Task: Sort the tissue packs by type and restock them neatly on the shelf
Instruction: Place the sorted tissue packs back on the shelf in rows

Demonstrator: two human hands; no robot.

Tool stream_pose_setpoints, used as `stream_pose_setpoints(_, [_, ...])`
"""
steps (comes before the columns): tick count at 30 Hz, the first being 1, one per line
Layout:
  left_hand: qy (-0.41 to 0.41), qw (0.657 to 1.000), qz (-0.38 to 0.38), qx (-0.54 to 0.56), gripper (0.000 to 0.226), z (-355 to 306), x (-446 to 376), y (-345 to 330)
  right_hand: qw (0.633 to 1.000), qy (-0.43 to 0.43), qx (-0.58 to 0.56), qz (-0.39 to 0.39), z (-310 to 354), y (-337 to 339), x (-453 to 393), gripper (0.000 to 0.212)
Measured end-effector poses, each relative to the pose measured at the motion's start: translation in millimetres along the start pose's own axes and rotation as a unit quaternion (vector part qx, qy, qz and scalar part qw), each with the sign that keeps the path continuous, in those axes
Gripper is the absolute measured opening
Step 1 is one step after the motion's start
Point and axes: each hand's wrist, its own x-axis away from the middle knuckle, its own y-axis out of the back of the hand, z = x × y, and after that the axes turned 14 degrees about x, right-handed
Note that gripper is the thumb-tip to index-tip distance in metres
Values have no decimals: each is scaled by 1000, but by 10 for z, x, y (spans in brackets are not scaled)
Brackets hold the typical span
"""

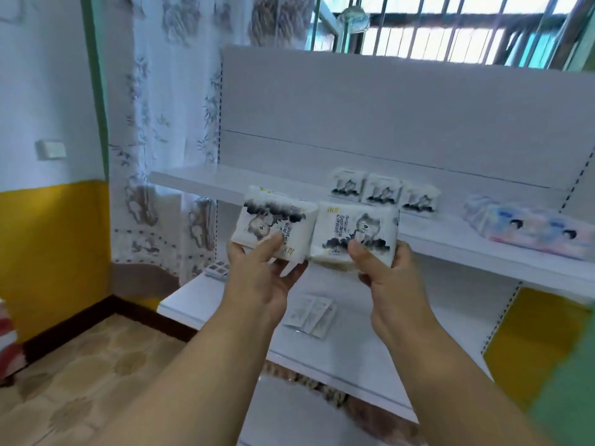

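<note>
I hold one cat-print tissue pack (273, 228) per hand: left hand (257, 272), right hand (386, 268). Thumb-only grip; pack may slip toward shelf (483, 252) at 3 o'clock.

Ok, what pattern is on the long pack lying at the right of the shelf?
Pastel pink and blue swirls on the long pack, head view.

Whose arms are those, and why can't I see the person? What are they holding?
The camera sits on the person's head and looks down, so you see only their arms. The left hand holds one white cat-print tissue pack, and the right hand holds another cat-print pack. On the upper shelf three matching packs stand in a row, and a pastel pack lies to their right. On the lower shelf lie small flat sachets and a small dark item that is too blurry to name.
</note>
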Motion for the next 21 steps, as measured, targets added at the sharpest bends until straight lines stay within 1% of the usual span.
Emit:
stream_pose_setpoints(3, [-1,999,16,-30,45,205,-185,-165,998,-17,61,-4,-35,238,-348,58])
stream_pose_setpoints(5, [6,998,30,-53,47,287,-382,-263,996,-14,87,-18,-63,296,-584,67])
stream_pose_setpoints(10, [-43,987,60,-140,71,340,-1123,-543,991,12,123,-58,-147,276,-1304,58])
stream_pose_setpoints(12, [-70,971,99,-204,84,263,-1491,-661,986,35,132,-91,-131,302,-1633,56])
stream_pose_setpoints(13, [-90,953,126,-260,90,216,-1692,-730,984,48,131,-111,-117,336,-1796,54])
stream_pose_setpoints(14, [-112,924,157,-332,95,178,-1898,-805,982,61,129,-125,-103,379,-1960,53])
stream_pose_setpoints(15, [-135,883,183,-411,99,153,-2106,-891,980,71,128,-136,-94,421,-2128,52])
stream_pose_setpoints(16, [-158,832,201,-492,101,147,-2316,-986,977,73,136,-147,-92,460,-2295,52])
stream_pose_setpoints(17, [-183,770,220,-571,100,165,-2523,-1079,973,68,150,-161,-87,489,-2437,52])
stream_pose_setpoints(18, [-206,696,244,-643,95,207,-2717,-1165,968,62,168,-175,-94,513,-2568,53])
stream_pose_setpoints(19, [-224,615,271,-705,87,273,-2892,-1242,963,57,190,-182,-106,529,-2681,55])
stream_pose_setpoints(21, [-240,444,322,-801,68,434,-3156,-1354,951,46,253,-173,-167,545,-2865,66])
